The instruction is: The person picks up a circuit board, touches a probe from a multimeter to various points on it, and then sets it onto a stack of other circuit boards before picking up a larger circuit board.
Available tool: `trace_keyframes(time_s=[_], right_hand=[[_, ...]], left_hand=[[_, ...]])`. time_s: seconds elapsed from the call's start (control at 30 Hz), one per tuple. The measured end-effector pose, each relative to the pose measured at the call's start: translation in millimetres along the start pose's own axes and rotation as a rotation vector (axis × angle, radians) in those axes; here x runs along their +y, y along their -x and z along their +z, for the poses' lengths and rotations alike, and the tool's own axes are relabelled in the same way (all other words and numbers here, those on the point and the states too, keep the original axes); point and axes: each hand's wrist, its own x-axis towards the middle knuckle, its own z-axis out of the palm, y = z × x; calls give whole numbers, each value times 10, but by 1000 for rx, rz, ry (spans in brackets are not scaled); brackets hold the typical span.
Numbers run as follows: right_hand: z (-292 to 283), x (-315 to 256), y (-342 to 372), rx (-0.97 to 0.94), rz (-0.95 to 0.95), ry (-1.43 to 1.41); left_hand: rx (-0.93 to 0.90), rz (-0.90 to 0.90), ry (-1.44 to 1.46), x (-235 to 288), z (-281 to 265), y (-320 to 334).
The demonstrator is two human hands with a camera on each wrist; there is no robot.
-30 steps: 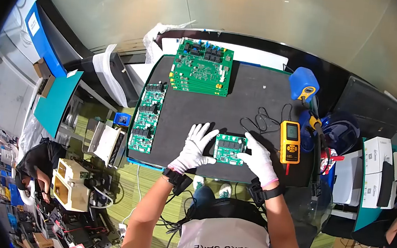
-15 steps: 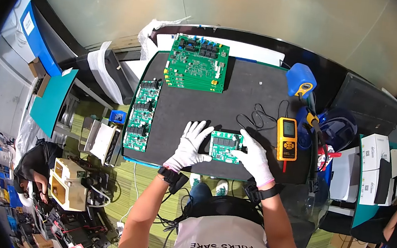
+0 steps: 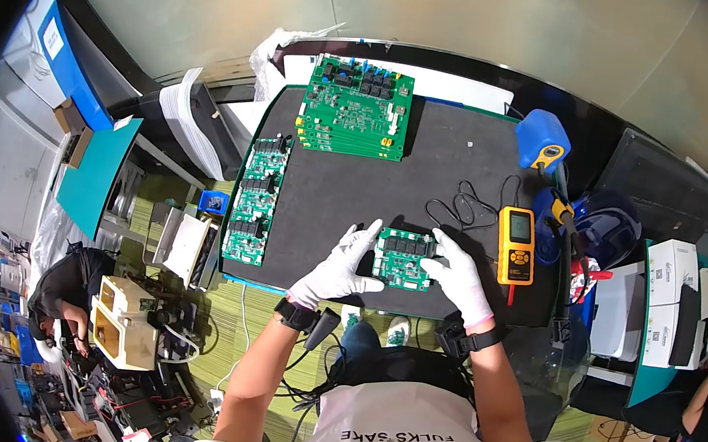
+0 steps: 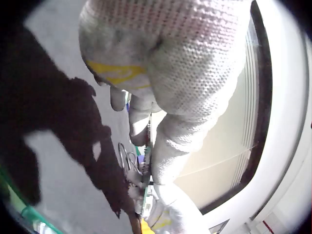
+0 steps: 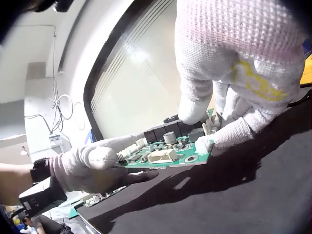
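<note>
A small green circuit board (image 3: 402,270) with a row of black relays is between my two white-gloved hands, close to the table's front edge. My right hand (image 3: 462,287) grips its right side; in the right wrist view, thumb and fingers close on that end of the board (image 5: 168,155). My left hand (image 3: 340,267) holds the left edge, its thumb at the near left corner and fingers beneath. The board stands off the dark mat (image 3: 331,192), throwing a shadow. From the left wrist view it appears edge-on, partly hidden by fingers.
Several similar small boards (image 3: 256,197) lie in a column at the mat's left. A stack of larger green boards (image 3: 356,108) sits at the back. Right of my hands are a yellow handheld meter (image 3: 517,247) with a black cable and a blue device (image 3: 543,140).
My left hand, earlier spread flat beside the board, has turned and brought its fingers to the left edge. The right hand keeps its grip. The head view has shifted slightly.
</note>
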Motion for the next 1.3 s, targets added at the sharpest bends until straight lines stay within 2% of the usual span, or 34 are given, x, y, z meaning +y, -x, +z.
trace_keyframes(time_s=[0.07,0.27,0.5,0.57,0.67,0.77,0.87,1.0,1.07,1.3], right_hand=[[-4,-31,16,-25,-10,-178],[-49,-117,37,-9,-166,-72],[-103,-243,85,-18,-140,-201],[-121,-229,87,24,-176,-157],[-134,-236,112,68,-199,-110],[-154,-371,164,89,-141,-96],[-171,-388,180,125,-184,4],[-181,-466,205,127,-175,-13],[-185,-482,203,134,-206,-18],[-199,-426,162,124,-277,-41]], left_hand=[[3,-31,44,152,-50,17],[6,-19,163,346,-101,17],[38,-14,311,353,-19,3],[15,-145,469,420,-30,10],[-18,-228,574,375,-21,5],[-33,-235,628,383,-5,-10],[-39,-246,612,425,-4,-35],[-71,-245,657,387,16,-20],[-94,-187,675,382,22,-9],[-60,-168,657,434,-4,-10]])
